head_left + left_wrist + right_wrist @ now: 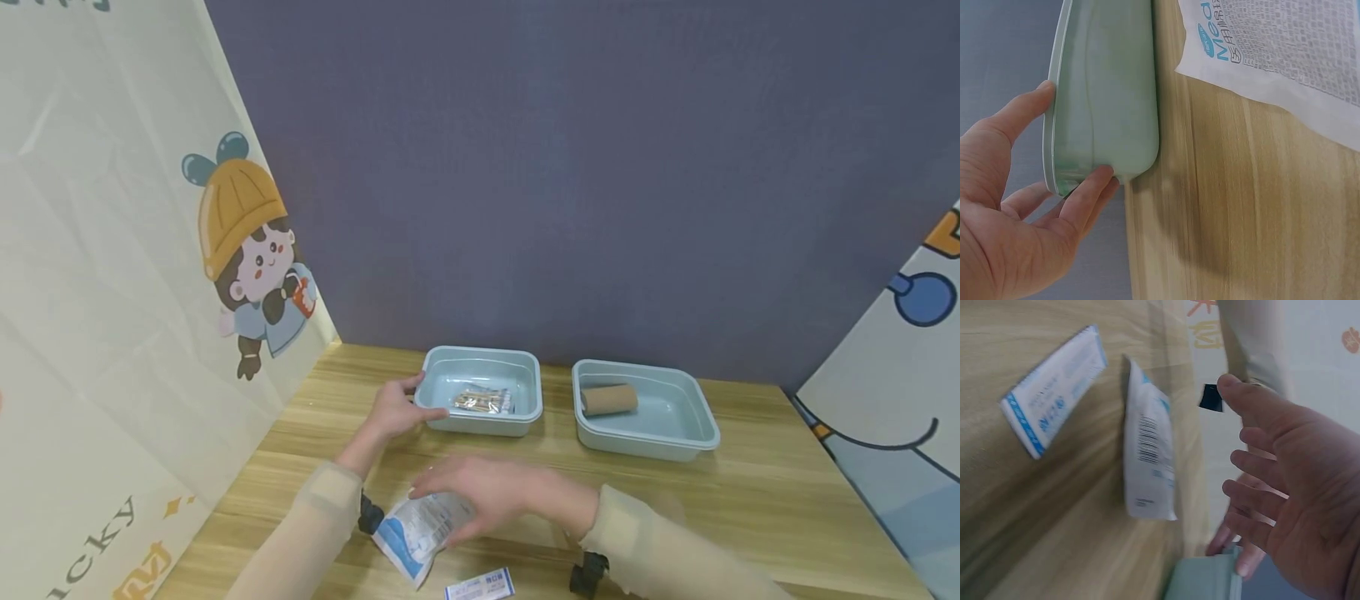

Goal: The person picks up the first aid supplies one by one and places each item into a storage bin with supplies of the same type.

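Note:
My left hand (397, 410) grips the left corner of a light blue plastic tray (480, 424). In the left wrist view the thumb is at the rim and the fingers lie against the end wall. A clear pack of cotton swabs (483, 401) lies inside this tray. My right hand (495, 493) hovers over a white and blue cotton ball packet (420, 533), covering part of it in the head view. The right wrist view shows the fingers (1260, 469) loosely bent, apart from the packet and holding nothing. Nearer me lies a small white packet with blue ends (480, 586).
A second light blue tray (645, 446) stands to the right, with a brown cardboard tube (609, 400) inside. Behind both trays rises a dark blue-grey panel (525, 183). A white printed sheet (97, 275) borders the wooden table (757, 475) on the left, another on the right.

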Demonstrator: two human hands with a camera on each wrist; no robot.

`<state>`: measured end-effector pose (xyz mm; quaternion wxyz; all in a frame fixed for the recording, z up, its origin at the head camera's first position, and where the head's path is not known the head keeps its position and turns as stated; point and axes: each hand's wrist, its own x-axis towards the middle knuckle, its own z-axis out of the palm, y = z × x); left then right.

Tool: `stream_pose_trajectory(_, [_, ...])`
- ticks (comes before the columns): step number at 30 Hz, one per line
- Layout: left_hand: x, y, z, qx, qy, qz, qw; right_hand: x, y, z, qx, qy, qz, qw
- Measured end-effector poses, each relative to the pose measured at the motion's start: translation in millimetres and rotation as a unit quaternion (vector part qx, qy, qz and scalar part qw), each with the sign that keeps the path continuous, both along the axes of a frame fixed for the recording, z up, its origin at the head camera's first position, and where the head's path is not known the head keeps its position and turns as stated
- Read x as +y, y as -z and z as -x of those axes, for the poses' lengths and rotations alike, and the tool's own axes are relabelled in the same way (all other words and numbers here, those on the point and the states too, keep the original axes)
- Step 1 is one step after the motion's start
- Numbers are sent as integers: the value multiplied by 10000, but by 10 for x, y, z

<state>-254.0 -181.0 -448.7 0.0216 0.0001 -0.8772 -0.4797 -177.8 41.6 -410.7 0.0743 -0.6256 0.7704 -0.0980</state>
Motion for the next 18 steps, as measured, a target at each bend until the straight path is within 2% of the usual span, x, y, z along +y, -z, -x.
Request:
stream_pose_trajectory(11, [-11,11,10,-21,-14,-17,10000,-128,266,-17,391,-180,-315,9986])
stream_pose_trajectory(18, [-3,-3,1,-76,8,-34,10000,-206,341,-32,443,-174,-466,9978])
